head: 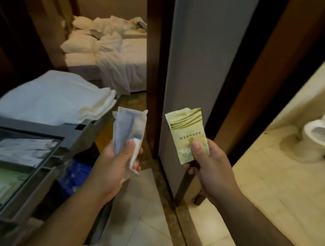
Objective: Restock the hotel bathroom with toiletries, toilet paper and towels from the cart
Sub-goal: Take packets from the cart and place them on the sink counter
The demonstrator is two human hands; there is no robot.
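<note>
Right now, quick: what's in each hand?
Left hand: closed on white translucent packets.
Right hand: closed on a green-and-cream sachet, pinched at its lower end.

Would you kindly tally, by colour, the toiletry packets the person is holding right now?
White packet, in the left hand: 1
Green packet, in the right hand: 1
Total: 2

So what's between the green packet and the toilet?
In the head view, the dark wooden door frame stands between the green packet, pinched in the right hand, and the toilet; past it is only bare tiled floor.
</note>
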